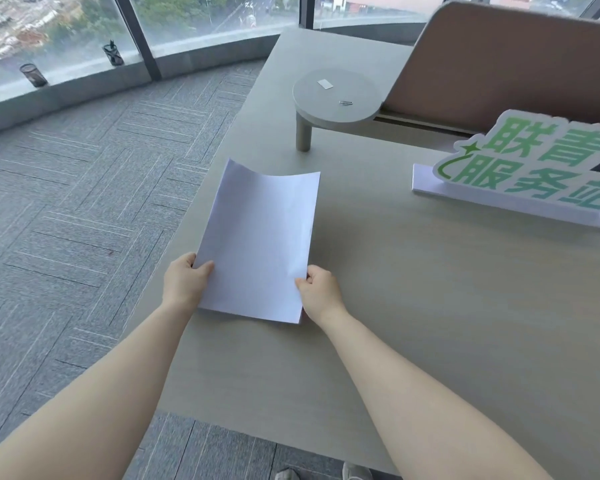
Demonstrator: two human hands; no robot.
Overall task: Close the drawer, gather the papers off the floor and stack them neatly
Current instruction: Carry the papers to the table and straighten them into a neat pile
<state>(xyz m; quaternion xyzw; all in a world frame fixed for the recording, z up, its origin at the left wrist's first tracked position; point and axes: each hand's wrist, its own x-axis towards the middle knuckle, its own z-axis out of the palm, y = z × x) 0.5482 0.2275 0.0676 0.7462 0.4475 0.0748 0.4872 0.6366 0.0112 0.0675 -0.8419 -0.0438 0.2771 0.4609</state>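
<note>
A stack of white papers (260, 237) is held over the left part of the pale desk (430, 306), its far edge curling upward. My left hand (184, 280) grips the stack's near left edge, thumb on top. At the near right edge my right hand (317, 292) pinches the sheets. The stack's near end rests on or just above the desk surface. No drawer is in view, and no paper lies on the visible grey carpet (66, 220).
A raised round-ended shelf (336, 98) with a paper clip and a small white slip stands at the back. A green-lettered sign (534, 168) on a white base sits at the right, a brown divider panel (499, 64) behind it. Two mesh pen cups (33, 74) stand on the window sill.
</note>
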